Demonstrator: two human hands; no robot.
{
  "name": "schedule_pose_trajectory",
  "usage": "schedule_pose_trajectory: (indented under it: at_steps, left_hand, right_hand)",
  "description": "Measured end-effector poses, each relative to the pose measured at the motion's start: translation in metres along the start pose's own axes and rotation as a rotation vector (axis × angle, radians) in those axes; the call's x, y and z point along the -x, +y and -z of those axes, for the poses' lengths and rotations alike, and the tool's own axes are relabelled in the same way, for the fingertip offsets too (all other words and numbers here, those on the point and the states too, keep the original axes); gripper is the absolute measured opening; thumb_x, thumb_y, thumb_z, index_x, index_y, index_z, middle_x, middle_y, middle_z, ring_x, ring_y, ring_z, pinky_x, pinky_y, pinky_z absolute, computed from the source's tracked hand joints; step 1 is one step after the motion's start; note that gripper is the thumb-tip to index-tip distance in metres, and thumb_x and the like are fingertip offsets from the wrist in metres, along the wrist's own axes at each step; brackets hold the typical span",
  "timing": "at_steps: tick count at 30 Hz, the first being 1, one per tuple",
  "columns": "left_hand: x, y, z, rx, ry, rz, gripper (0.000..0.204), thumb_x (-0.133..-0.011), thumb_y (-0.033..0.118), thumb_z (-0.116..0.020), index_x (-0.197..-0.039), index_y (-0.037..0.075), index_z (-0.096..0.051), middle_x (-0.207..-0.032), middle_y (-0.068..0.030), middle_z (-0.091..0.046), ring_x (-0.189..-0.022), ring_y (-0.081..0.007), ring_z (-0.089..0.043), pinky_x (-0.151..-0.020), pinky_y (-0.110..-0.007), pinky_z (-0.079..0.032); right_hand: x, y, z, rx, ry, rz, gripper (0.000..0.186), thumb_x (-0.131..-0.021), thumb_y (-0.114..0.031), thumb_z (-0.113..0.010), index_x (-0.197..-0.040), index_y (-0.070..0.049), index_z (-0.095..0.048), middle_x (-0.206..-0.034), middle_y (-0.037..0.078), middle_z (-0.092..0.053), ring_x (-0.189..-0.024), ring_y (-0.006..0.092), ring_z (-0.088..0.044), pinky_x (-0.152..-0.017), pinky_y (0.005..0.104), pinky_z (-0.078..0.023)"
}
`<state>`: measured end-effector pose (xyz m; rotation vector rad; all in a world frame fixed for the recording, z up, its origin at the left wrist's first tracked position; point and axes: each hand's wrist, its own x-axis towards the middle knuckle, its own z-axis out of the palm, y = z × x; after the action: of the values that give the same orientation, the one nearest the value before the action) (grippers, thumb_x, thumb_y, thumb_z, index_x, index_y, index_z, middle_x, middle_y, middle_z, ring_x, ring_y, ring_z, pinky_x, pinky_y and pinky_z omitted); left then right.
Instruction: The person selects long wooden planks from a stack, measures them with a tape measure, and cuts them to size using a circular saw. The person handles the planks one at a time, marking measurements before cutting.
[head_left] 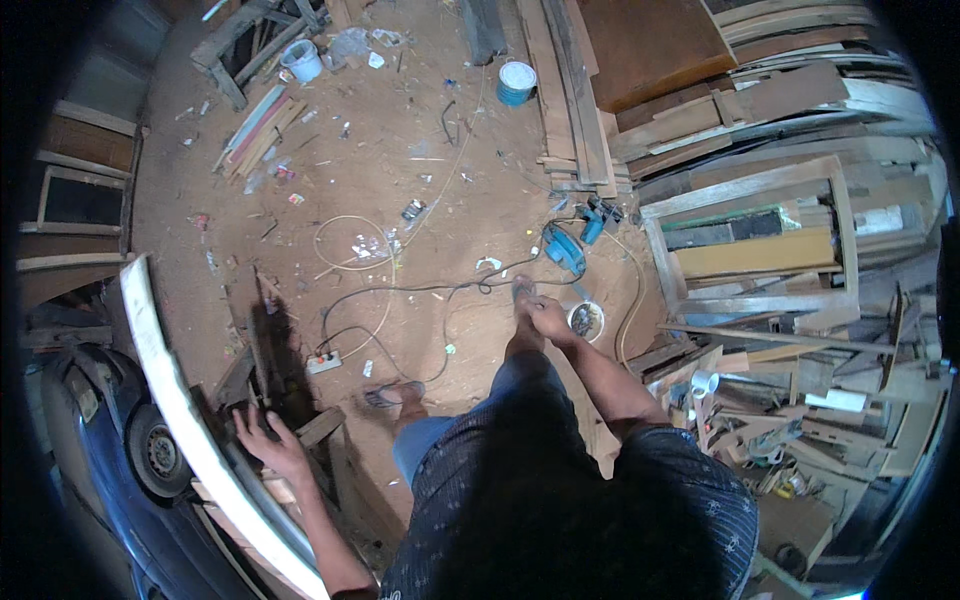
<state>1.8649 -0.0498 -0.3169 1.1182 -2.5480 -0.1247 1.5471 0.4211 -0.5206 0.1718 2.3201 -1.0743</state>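
My left hand (272, 446) is open with its fingers spread, beside a long pale board (165, 360) that runs along my left side. Whether the fingertips touch the wood below them I cannot tell. Closer to the middle, my right hand (547, 318) is closed, hanging in front of my right leg; whatever it may hold is hidden. Just right of it stands a small white bucket (600, 322) with small items inside. Beyond the bucket, a blue power tool (566, 250) lies on the dirt floor, and a second blue power tool (592, 226) is next to it.
Dark cords and a yellow hose (318, 245) cross the floor ahead, with a power strip (324, 363) near my left foot. Stacked lumber and a wooden frame (850, 240) fill the right side. A blue car (110, 450) stands at the left. Farther off are a lidded bucket (517, 78) and scattered litter.
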Motion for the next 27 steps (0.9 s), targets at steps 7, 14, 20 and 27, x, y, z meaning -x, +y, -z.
schedule_pose_trajectory:
  at_steps: [7,14,20,27]
  left_hand:
    - [0.189,0.195,-0.233,0.524,-0.761,0.414,0.035,-0.097,0.019,-0.06,-0.123,-0.005,-0.061,-0.117,-0.0195,-0.064,-0.108,-0.0349,-0.062,-0.096,-0.04,-0.05]
    - [0.241,0.347,-0.418,0.38,-1.449,0.634,0.037,-0.098,0.028,-0.066,-0.127,0.006,-0.064,-0.119,-0.0173,-0.067,-0.101,-0.0283,-0.069,-0.085,-0.039,-0.056]
    - [0.309,0.294,-0.458,0.195,-1.455,0.706,0.035,-0.097,0.025,-0.065,-0.127,0.008,-0.064,-0.118,-0.0158,-0.068,-0.1,-0.0244,-0.069,-0.086,-0.037,-0.055]
    - [0.341,0.196,-0.396,0.18,-1.33,0.345,0.029,-0.096,0.023,-0.062,-0.12,0.007,-0.066,-0.104,-0.0189,-0.07,-0.094,-0.0334,-0.07,-0.084,-0.04,-0.056]
  right_hand:
    - [-0.325,0.236,0.042,0.927,-0.103,0.58,0.033,-0.095,-0.026,-0.052,-0.121,-0.01,-0.063,-0.11,0.012,-0.066,-0.098,0.0269,-0.064,-0.086,0.0456,-0.052]
    - [-0.605,0.329,0.129,0.89,0.071,0.32,0.026,-0.095,-0.021,-0.051,-0.111,-0.004,-0.062,-0.111,0.024,-0.065,-0.099,0.0384,-0.066,-0.083,0.0517,-0.053]
    - [-0.754,0.42,0.13,1.44,-0.526,0.191,0.032,-0.093,-0.021,-0.052,-0.11,0.002,-0.066,-0.11,0.029,-0.069,-0.101,0.0423,-0.069,-0.087,0.0508,-0.054]
    - [-0.732,0.495,0.136,1.21,-0.365,0.013,0.05,-0.083,-0.035,-0.069,-0.121,-0.004,-0.066,-0.113,0.027,-0.069,-0.107,0.0413,-0.067,-0.094,0.0499,-0.052]
